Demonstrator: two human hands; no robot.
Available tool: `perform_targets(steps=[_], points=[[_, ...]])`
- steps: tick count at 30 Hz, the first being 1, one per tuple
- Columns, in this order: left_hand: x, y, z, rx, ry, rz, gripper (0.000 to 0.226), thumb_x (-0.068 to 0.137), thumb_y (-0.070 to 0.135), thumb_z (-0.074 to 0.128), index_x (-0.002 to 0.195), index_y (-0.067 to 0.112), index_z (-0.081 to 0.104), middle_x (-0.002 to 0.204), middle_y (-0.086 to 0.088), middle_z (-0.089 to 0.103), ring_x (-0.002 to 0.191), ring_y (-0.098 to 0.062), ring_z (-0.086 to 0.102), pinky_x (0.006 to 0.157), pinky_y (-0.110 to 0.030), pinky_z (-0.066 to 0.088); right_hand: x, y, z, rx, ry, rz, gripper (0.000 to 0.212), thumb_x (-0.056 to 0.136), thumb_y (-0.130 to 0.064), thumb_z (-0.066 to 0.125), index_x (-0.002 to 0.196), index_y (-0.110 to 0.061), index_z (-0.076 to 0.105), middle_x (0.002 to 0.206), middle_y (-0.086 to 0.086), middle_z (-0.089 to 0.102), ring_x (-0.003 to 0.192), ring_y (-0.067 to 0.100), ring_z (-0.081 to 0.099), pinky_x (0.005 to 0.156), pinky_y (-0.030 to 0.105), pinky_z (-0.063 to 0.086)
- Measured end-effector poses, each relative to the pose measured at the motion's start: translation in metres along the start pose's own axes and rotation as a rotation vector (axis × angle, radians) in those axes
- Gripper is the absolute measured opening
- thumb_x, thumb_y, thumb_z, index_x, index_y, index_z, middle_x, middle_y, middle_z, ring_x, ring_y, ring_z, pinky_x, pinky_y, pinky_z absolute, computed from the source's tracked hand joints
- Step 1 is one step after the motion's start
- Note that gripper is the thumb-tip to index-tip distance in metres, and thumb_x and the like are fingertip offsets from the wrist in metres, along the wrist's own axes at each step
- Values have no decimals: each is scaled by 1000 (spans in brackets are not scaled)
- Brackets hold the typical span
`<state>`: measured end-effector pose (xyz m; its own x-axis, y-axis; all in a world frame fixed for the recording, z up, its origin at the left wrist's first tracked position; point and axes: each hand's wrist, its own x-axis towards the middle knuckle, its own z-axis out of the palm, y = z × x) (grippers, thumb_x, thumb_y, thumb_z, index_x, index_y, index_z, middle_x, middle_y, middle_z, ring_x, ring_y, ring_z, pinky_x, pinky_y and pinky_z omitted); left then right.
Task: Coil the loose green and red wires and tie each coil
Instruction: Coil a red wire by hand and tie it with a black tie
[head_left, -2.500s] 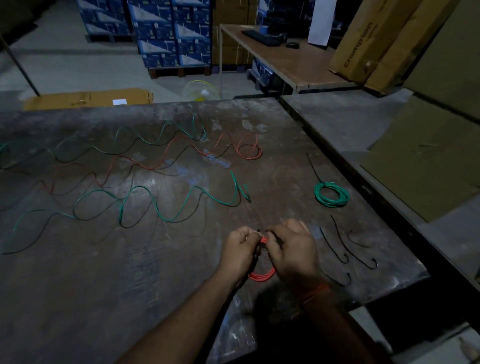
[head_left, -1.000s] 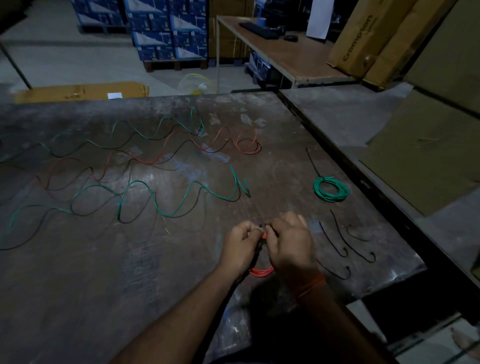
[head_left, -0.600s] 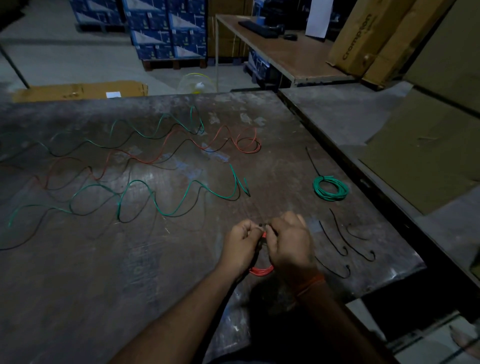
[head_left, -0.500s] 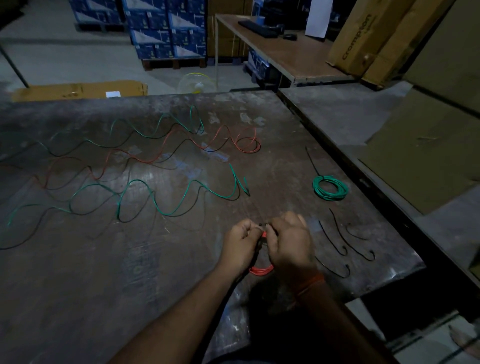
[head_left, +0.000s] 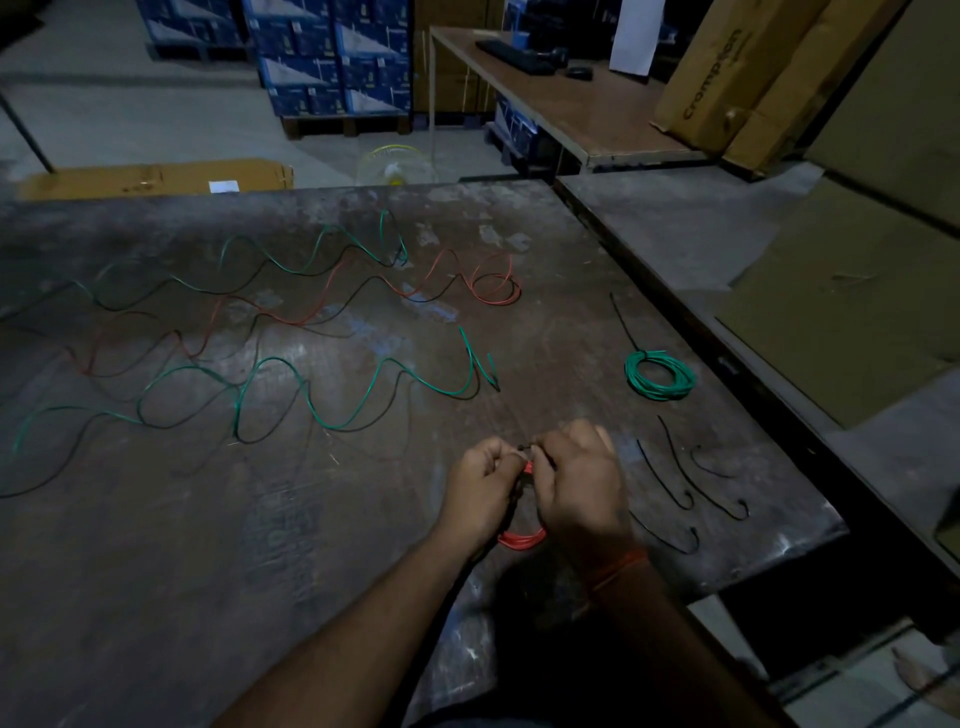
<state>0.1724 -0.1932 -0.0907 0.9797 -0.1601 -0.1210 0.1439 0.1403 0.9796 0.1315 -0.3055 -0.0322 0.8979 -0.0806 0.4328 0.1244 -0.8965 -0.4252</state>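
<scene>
Red coil (head_left: 521, 538) held just above surface (head_left: 311, 545) between both hands (head_left: 535, 478), unchanged over last seconds; fingers still pinching black tie (head_left: 525, 446) at top. Tie apparently mid-fastening, not yet cinched.

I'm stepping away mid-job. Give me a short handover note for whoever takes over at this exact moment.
Left hand and right hand both grip the red coil at the table's near edge, working a black tie at its top.
Done: green coil lies tied on the right.
Left: finish this tie; coil and tie the loose green wires and loose red wire.
Spare black ties lie right of the hands.
</scene>
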Motion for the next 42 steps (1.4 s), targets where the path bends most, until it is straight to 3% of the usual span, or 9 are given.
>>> perform_targets(steps=[9, 12, 18, 21, 25, 29, 34, 39, 42], points=[[-1, 2, 0, 21, -27, 36, 17, 82, 25, 58, 70, 13, 55, 54, 2, 49, 52, -11, 40, 51, -28, 30, 2, 3, 4, -40, -37, -15, 11, 84, -19, 61, 85, -14, 71, 81, 5, 55, 77, 29, 52, 69, 37, 36], [-2, 3, -1, 2, -26, 33, 17, 81, 25, 59, 70, 14, 54, 56, -1, 49, 55, -14, 41, 53, -29, 31, 2, 0, 3, 48, -30, 52, 11, 83, -18, 67, 92, -16, 73, 84, 5, 63, 79, 27, 59, 73, 34, 43], [-4, 2, -3, 5, -45, 39, 25, 81, 36, 65, 73, 14, 56, 62, -7, 55, 62, -18, 47, 63, -37, 37, 0, 1, -7, 209, -23, 237, 7, 81, -16, 75, 77, -20, 71, 69, -5, 63, 62, 6, 58, 57, 7, 37], [-9, 3, -4, -26, -95, 64, 20, 92, 25, 63, 78, 14, 55, 56, 3, 53, 53, -11, 44, 55, -29, 32, 2, 4, -3, 231, -61, 293, 5, 82, -18, 75, 78, -20, 74, 66, -6, 65, 59, 4, 60, 55, 11, 39], [-11, 8, -4, 5, -92, 85, 22, 90, 34, 63, 73, 22, 56, 58, -3, 46, 60, -19, 37, 57, -44, 32, 5, 4, -8, 418, -131, 348, 16, 87, -24, 74, 73, -16, 74, 57, -4, 65, 53, 0, 58, 55, 23, 48], [-15, 11, -3, 151, -191, 173, 18, 96, 23, 57, 78, 18, 55, 65, -6, 59, 65, -15, 54, 65, -33, 41, 10, 12, -17, 669, -161, 515, 51, 88, -47, 67, 76, 3, 64, 68, 27, 57, 62, 17, 53, 62, 48, 50], [-18, 20, 14, 328, -261, 280, 19, 96, 26, 56, 78, 23, 53, 63, 10, 51, 63, -5, 48, 61, -29, 39, 22, 34, -36, 954, -242, 755, 28, 87, -18, 76, 80, 8, 70, 72, 22, 63, 68, 28, 55, 67, 39, 45], [-5, 31, 40, 435, -255, 368, 18, 96, 25, 58, 78, 27, 55, 66, 14, 56, 64, -2, 51, 63, -30, 42, 34, 55, -43, 1083, -268, 734, 12, 75, -13, 77, 72, -2, 74, 73, 26, 61, 71, 33, 52, 66, 41, 42], [-1, 34, 66, 386, -204, 307, 17, 93, 26, 59, 76, 26, 56, 64, 11, 54, 64, -6, 50, 62, -32, 41, 47, 74, -52, 1035, -278, 663, 14, 85, -10, 73, 72, -6, 69, 65, 17, 58, 60, 23, 49, 58, 29, 37]])
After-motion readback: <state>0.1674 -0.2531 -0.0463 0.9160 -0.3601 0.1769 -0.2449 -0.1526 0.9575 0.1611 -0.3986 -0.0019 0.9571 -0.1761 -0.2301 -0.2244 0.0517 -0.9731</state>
